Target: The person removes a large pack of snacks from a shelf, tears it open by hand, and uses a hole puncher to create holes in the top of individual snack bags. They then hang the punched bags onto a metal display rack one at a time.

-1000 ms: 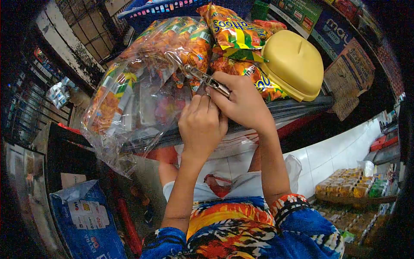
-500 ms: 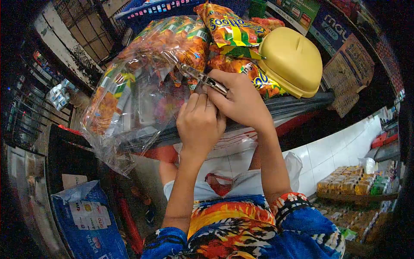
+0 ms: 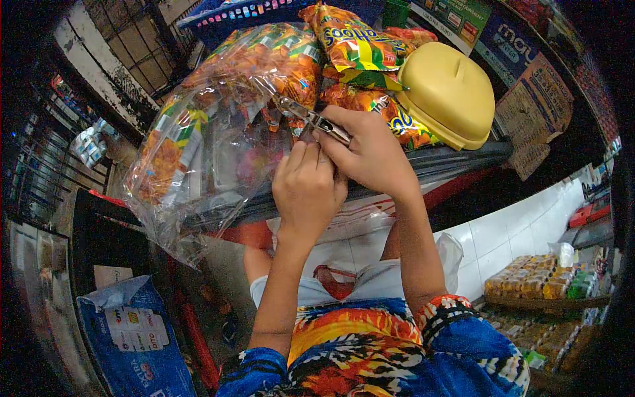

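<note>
In the middle of the view, my right hand [image 3: 374, 149] is closed around a silver metal plier stapler [image 3: 329, 127], which points up and to the left. My left hand [image 3: 307, 185] sits just below it, fingers curled and pinched close under the tool; what they grip is hidden. Beyond the stapler's tip lies a large clear plastic bag [image 3: 218, 152], holding several orange and green snack packs [image 3: 264, 59]. The bag's loose open side spreads to the left of my left hand.
More orange snack packs [image 3: 357, 43] are stacked behind my right hand, with a yellow plastic container [image 3: 450, 96] leaning beside them. A blue basket [image 3: 258, 21] stands at the back. Lower left is a blue bag [image 3: 135, 337]; packed goods [image 3: 529, 278] sit on a shelf at right.
</note>
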Action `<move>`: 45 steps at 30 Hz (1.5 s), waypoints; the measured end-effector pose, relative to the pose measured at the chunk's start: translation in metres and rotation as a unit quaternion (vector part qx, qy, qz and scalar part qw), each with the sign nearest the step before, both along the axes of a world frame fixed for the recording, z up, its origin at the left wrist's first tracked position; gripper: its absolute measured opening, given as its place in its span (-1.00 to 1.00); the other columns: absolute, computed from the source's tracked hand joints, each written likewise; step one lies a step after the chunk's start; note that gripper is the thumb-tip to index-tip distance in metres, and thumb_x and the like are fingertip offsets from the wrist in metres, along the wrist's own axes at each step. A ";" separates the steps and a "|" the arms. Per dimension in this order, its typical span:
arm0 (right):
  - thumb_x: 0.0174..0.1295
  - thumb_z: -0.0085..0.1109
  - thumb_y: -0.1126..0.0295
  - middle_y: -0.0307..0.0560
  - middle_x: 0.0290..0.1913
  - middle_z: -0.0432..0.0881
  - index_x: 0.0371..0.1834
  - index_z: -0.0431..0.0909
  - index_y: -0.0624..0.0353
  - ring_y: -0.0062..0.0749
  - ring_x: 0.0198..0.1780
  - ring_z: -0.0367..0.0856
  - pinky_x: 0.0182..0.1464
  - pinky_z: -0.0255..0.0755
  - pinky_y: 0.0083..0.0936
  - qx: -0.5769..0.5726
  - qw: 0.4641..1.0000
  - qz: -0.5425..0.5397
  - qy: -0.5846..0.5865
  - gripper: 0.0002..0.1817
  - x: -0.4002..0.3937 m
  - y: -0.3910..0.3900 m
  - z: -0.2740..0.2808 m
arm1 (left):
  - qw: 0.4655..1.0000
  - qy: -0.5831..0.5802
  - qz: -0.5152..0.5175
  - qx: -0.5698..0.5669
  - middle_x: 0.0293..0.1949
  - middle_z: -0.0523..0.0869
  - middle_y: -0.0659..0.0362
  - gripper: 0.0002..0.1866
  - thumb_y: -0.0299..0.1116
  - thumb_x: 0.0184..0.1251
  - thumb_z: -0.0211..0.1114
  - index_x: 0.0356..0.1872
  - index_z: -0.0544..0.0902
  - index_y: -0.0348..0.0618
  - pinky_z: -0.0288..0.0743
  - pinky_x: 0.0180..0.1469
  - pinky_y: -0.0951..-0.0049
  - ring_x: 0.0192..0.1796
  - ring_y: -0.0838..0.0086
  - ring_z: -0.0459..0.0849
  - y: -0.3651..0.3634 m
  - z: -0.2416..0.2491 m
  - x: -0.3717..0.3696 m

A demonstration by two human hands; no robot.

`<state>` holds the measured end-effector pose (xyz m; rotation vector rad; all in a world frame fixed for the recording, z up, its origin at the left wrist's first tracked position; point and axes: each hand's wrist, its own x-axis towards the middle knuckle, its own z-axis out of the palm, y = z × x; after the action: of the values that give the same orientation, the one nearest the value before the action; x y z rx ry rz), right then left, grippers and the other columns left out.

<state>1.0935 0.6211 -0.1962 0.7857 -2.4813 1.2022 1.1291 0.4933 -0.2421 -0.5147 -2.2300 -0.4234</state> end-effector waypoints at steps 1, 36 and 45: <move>0.10 0.14 0.30 0.21 -0.48 0.60 -0.34 0.54 0.23 0.17 -0.37 0.59 -0.30 0.46 -0.08 0.001 1.000 -0.002 0.006 -0.79 0.000 0.000 0.000 | 1.000 0.000 0.000 0.000 -0.37 0.56 0.10 -0.73 -0.30 -0.05 0.31 -0.35 0.61 -0.28 0.41 -0.24 0.25 -0.23 0.23 0.54 0.000 0.000 0.000; 0.08 0.15 0.31 0.19 -0.45 0.58 -0.38 0.50 0.22 0.16 -0.35 0.58 -0.30 0.44 -0.09 -0.005 0.998 0.001 0.068 -0.81 0.001 -0.001 -0.006 | 1.000 -0.012 -0.016 0.022 -0.29 0.61 -0.01 -0.68 -0.33 -0.07 0.29 -0.29 0.59 -0.34 0.44 -0.20 0.16 -0.19 0.09 0.57 -0.001 -0.004 0.002; 0.08 0.16 0.32 0.17 -0.45 0.59 -0.34 0.51 0.21 0.14 -0.35 0.59 -0.30 0.45 -0.09 -0.014 0.997 0.001 0.075 -0.81 0.000 -0.001 -0.008 | 1.000 -0.010 -0.013 0.023 -0.27 0.62 0.00 -0.68 -0.34 -0.09 0.30 -0.29 0.60 -0.33 0.45 -0.20 0.16 -0.17 0.10 0.57 0.000 -0.004 0.001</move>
<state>1.0932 0.6206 -0.2046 0.8398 -2.3386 1.1311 1.1302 0.4932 -0.2465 -0.5172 -2.2287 -0.4938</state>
